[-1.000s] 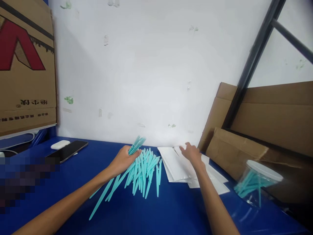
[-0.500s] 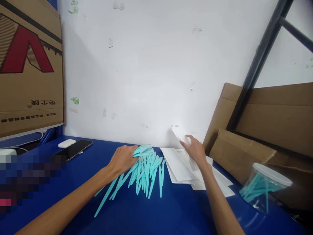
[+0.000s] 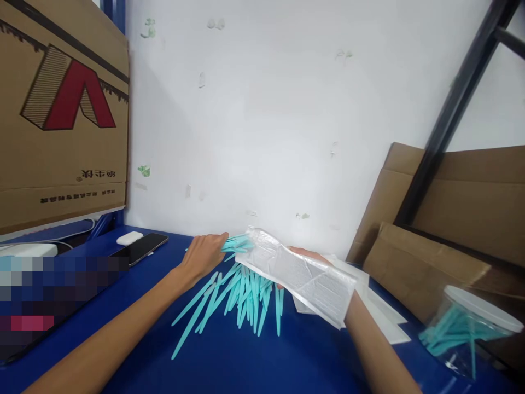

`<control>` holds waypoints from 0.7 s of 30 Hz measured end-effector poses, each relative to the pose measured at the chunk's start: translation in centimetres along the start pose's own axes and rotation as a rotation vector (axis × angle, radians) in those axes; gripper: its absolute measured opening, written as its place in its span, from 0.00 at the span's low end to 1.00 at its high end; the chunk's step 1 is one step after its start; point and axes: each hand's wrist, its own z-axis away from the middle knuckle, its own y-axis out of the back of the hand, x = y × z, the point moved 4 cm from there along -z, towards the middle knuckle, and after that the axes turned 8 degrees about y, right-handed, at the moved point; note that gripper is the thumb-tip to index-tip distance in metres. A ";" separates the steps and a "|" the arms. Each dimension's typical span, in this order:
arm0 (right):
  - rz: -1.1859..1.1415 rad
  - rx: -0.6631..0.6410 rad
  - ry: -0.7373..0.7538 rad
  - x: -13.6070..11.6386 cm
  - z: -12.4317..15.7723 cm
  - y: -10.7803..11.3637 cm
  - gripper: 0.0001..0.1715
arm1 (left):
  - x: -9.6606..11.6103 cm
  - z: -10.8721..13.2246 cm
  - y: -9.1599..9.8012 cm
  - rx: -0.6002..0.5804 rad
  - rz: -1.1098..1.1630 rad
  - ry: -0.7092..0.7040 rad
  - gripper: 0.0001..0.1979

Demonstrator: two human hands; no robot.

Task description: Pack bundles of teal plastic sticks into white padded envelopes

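Note:
My left hand (image 3: 206, 253) is closed around a bunch of slim teal plastic sticks (image 3: 238, 243), whose far ends meet the left end of a white padded envelope (image 3: 301, 276). Whether the tips are inside its mouth I cannot tell. Behind the envelope, my right hand (image 3: 309, 254) grips it, with most of the fingers hidden. The envelope lies tilted across my right wrist. Below the two hands, a loose pile of the same tapered teal sticks (image 3: 246, 295) spreads over the blue table (image 3: 262, 364).
More white envelopes (image 3: 385, 312) lie right of the pile. A clear lidded jar (image 3: 467, 334) with teal sticks stands at the right. Cardboard (image 3: 430, 254) leans behind it. At the left are a phone (image 3: 143, 247), a white case (image 3: 129, 238) and a large carton (image 3: 69, 148).
My right hand has brought an envelope left from the stack to the sticks in my left hand. The held bunch has lifted off the pile. The view has shifted slightly left.

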 end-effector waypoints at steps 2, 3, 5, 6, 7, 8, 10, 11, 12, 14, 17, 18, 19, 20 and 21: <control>0.001 -0.025 -0.042 0.5 -0.4 -0.1 0.27 | -0.1 -0.1 0.0 0.001 -0.044 -0.024 0.10; 0.001 -0.037 -0.068 0.6 -0.5 -0.1 0.26 | -0.2 -0.1 0.0 0.004 -0.056 -0.034 0.11; -0.008 -0.043 -0.093 0.7 -0.8 -0.2 0.25 | -0.1 -0.1 0.0 0.013 -0.068 -0.054 0.12; -0.013 -0.041 -0.097 0.8 -0.8 -0.1 0.25 | -0.1 -0.1 0.1 0.017 -0.071 -0.062 0.13; -0.020 -0.031 -0.091 0.8 -0.8 -0.1 0.26 | -0.1 -0.1 0.2 0.020 -0.074 -0.068 0.13; -0.028 -0.020 -0.080 0.8 -0.8 0.0 0.27 | 0.0 -0.1 0.2 0.022 -0.077 -0.071 0.12; -0.039 -0.008 -0.061 0.7 -0.6 0.2 0.30 | -0.1 -0.2 0.4 0.028 -0.086 -0.072 0.12; -0.044 0.003 -0.051 0.6 -0.5 0.2 0.31 | -0.1 -0.2 0.4 0.030 -0.089 -0.071 0.11; -0.056 0.011 -0.059 0.4 -0.4 0.2 0.32 | -0.2 -0.2 0.4 0.033 -0.092 -0.072 0.11; -0.098 0.004 -0.159 0.3 -0.2 0.0 0.31 | -0.3 -0.3 0.3 0.039 -0.096 -0.075 0.12; -0.163 -0.012 -0.363 0.6 0.0 -0.7 0.30 | -0.4 -0.2 0.2 0.042 -0.089 -0.074 0.14; -0.172 -0.008 -0.406 0.7 0.1 -0.9 0.30 | -0.3 -0.2 0.1 0.040 -0.083 -0.073 0.14; -0.176 0.002 -0.428 0.9 0.1 -1.0 0.29 | -0.3 -0.2 0.1 0.038 -0.077 -0.075 0.13; -0.171 0.021 -0.420 1.0 0.1 -1.1 0.29 | -0.2 -0.2 0.0 0.036 -0.072 -0.079 0.13; -0.159 0.036 -0.388 1.1 0.1 -1.2 0.28 | 0.0 -0.1 0.0 0.034 -0.070 -0.087 0.12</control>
